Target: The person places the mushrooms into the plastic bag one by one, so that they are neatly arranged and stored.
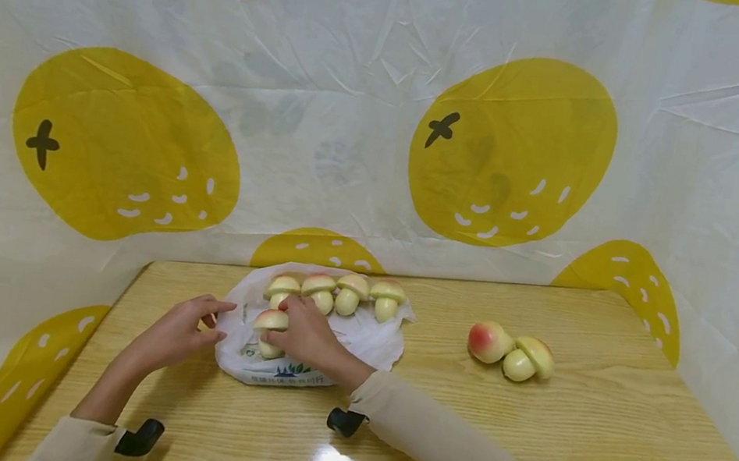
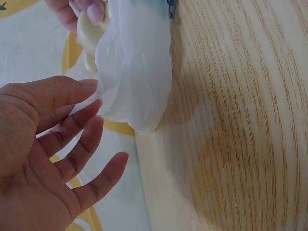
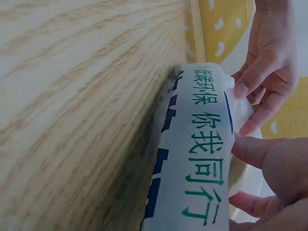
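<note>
A white plastic bag (image 1: 354,339) with printed lettering lies on the table, bearing several pale mushrooms (image 1: 353,285) with glossy, red-tinged caps. Four-in-line spacing aside, they stand in a row along its far side. My right hand (image 1: 312,337) grips another mushroom (image 1: 270,320) in front of that row, thumb on the near side. At the bag's left edge is my left hand (image 1: 188,331), its fingers loosely bent and apart. In the left wrist view, the thumb and fingertips of the left hand (image 2: 53,139) meet the bag's thin edge (image 2: 134,72); a firm pinch is not visible.
Two more mushrooms (image 1: 487,341) lie together on the wooden table (image 1: 598,420) to the right, one with its red-tinged cap facing me. A white curtain (image 1: 326,138) printed with yellow fruit hangs behind the table and at its sides.
</note>
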